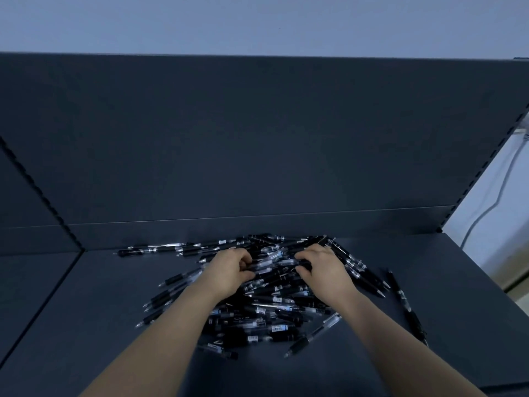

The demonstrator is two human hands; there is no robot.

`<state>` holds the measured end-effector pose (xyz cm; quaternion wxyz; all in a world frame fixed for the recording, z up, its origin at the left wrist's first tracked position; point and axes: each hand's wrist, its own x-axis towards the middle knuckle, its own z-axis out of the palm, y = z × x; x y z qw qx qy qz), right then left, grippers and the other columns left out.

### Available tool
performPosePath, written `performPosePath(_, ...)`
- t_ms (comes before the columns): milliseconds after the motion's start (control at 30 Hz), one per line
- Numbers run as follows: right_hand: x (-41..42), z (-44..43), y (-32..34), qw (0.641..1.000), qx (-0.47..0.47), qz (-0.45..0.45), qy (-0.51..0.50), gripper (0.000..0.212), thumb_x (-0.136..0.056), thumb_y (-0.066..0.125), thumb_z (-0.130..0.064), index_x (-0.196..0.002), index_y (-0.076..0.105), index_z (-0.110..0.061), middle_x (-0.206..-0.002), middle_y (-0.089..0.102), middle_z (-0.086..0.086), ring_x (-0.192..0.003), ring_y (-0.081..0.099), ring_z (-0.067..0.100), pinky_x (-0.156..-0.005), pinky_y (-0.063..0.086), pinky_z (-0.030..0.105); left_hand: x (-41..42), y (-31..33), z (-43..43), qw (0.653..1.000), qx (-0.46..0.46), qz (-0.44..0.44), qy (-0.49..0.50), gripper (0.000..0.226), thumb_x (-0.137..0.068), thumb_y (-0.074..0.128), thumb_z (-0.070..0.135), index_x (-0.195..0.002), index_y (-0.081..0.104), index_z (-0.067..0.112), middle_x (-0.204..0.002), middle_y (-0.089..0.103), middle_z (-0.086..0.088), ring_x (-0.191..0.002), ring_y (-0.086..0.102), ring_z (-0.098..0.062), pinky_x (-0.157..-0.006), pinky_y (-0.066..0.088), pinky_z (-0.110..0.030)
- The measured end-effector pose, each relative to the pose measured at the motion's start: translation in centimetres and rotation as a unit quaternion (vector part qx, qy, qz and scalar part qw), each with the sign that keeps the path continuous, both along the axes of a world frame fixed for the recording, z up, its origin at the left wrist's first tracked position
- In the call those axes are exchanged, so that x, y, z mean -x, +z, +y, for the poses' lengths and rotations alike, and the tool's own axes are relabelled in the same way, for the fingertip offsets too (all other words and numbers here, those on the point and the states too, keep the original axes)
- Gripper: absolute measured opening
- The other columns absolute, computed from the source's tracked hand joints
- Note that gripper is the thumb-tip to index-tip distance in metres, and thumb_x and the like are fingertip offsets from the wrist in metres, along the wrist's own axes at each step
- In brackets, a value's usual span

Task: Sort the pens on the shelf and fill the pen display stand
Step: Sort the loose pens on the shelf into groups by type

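Observation:
A loose pile of black and clear pens (266, 308) lies spread over the middle of the dark shelf board (86, 325). Both of my hands are down in the far part of the pile. My left hand (229, 270) has its fingers curled round pens at the pile's centre. My right hand (322, 269) faces it, its fingers and thumb curled round pens too. A few stray pens lie apart, one long black pen (406, 306) at the right. No pen display stand is in view.
The shelf's dark back panel (257, 138) rises right behind the pile. A slotted upright (43, 196) stands at the left and another at the right edge. Beyond the right edge are a pale wall and a hanging cable (498, 196).

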<state>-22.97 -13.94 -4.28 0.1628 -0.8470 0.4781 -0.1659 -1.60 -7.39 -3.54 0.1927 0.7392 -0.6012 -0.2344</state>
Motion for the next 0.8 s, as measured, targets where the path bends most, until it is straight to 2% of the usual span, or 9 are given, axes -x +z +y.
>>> performPosePath(67, -0.2, -0.2, 0.0, 1.0, 0.005, 0.0, -0.005, 0.029, -0.095, 0.057, -0.023, -0.123, 0.062, -0.018, -0.122, 0.057, -0.004, -0.116, 0.046, 0.014, -0.101, 0.039, 0.023, 0.0, 0.1, 0.0, 1.0, -0.022, -0.015, -0.016, 0.024, -0.09, 0.063, 0.026, -0.112, 0.057, 0.017, -0.103, 0.059, 0.003, -0.092, 0.057, -0.014, -0.082, 0.049, -0.027)
performPosePath(200, -0.6, -0.5, 0.1, 1.0, 0.007, 0.007, -0.001, 0.023, -0.093, 0.06, -0.02, -0.116, 0.066, -0.019, -0.113, 0.061, -0.005, -0.111, 0.047, 0.015, -0.098, 0.042, 0.026, -0.4, 0.4, 0.2, 0.994, -0.067, -0.066, -0.055, 0.023, -0.095, 0.054, 0.032, -0.113, 0.053, 0.018, -0.108, 0.055, 0.0, -0.095, 0.054, -0.016, -0.086, 0.048, -0.032)
performPosePath(300, -0.7, -0.5, 0.2, 1.0, 0.0, -0.003, 0.008, 0.019, -0.094, 0.059, -0.022, -0.111, 0.068, -0.019, -0.106, 0.06, -0.006, -0.105, 0.046, 0.013, -0.098, 0.041, 0.028, -1.1, 0.5, 0.6, 0.992, -0.09, -0.075, -0.054, 0.018, -0.098, 0.046, 0.036, -0.103, 0.049, 0.019, -0.102, 0.051, 0.0, -0.089, 0.049, -0.015, -0.075, 0.041, -0.029)
performPosePath(367, -0.5, -0.3, 0.5, 0.999, -0.003, -0.039, 0.006, 0.015, -0.095, 0.056, -0.019, -0.1, 0.07, -0.019, -0.098, 0.061, -0.007, -0.098, 0.048, 0.013, -0.091, 0.043, 0.027, -1.8, 0.7, 0.9, 0.994, -0.082, -0.061, -0.041, 0.021, -0.1, 0.04, 0.036, -0.099, 0.049, 0.016, -0.097, 0.052, -0.003, -0.083, 0.048, -0.015, -0.071, 0.039, -0.03)
performPosePath(433, -0.4, -0.2, 1.3, 0.996, -0.038, -0.083, -0.013, 0.016, -0.097, 0.053, -0.019, -0.093, 0.068, -0.018, -0.084, 0.063, -0.005, -0.08, 0.054, 0.014, -0.074, 0.047, 0.026, -2.4, 0.8, 1.1, 0.998, -0.051, -0.04, -0.011, 0.023, -0.101, 0.038, 0.033, -0.099, 0.05, 0.014, -0.092, 0.056, -0.006, -0.075, 0.048, -0.016, -0.068, 0.04, -0.032)
performPosePath(500, -0.4, -0.2, 2.2, 0.989, -0.076, -0.117, -0.037, 0.014, -0.097, 0.053, -0.021, -0.092, 0.066, -0.02, -0.071, 0.062, -0.004, -0.062, 0.053, 0.016, -0.062, 0.048, 0.028, -2.6, 1.1, 1.1, 1.0, -0.015, -0.015, 0.01, 0.021, -0.101, 0.04, 0.031, -0.098, 0.051, 0.013, -0.083, 0.056, -0.005, -0.066, 0.046, -0.015, -0.06, 0.039, -0.03)
performPosePath(633, -0.5, -0.4, 3.2, 0.979, -0.134, -0.15, -0.027, 0.006, -0.091, 0.062, -0.017, -0.091, 0.067, -0.02, -0.062, 0.055, -0.008, -0.054, 0.047, 0.006, -0.049, 0.039, 0.01, -1.8, 1.5, 0.7, 1.0, -0.018, 0.009, -0.01, 0.019, -0.096, 0.052, 0.035, -0.093, 0.057, 0.017, -0.077, 0.055, 0.002, -0.063, 0.047, -0.011, -0.058, 0.038, -0.025)
performPosePath(733, -0.9, -0.1, 3.0, 0.981, -0.149, -0.12, -0.006, 0.002, -0.088, 0.068, -0.022, -0.087, 0.067, -0.02, -0.061, 0.05, -0.015, -0.054, 0.043, -0.002, -0.051, 0.034, 0.008, -1.7, 1.2, 0.6, 0.997, -0.074, 0.015, -0.007, 0.02, -0.087, 0.065, 0.038, -0.082, 0.055, 0.021, -0.079, 0.055, 0.003, -0.067, 0.049, -0.011, -0.06, 0.039, -0.025)
performPosePath(800, -1.1, 0.0, 2.8, 0.974, -0.163, -0.158, -0.022, 0.006, -0.087, 0.069, -0.023, -0.087, 0.069, -0.018, -0.065, 0.056, -0.014, -0.06, 0.049, -0.001, -0.054, 0.037, 0.01, -1.8, 0.9, 0.8, 0.995, -0.098, 0.014, 0.005, 0.023, -0.084, 0.069, 0.037, -0.08, 0.054, 0.021, -0.079, 0.056, 0.002, -0.069, 0.05, -0.013, -0.062, 0.04, -0.026)
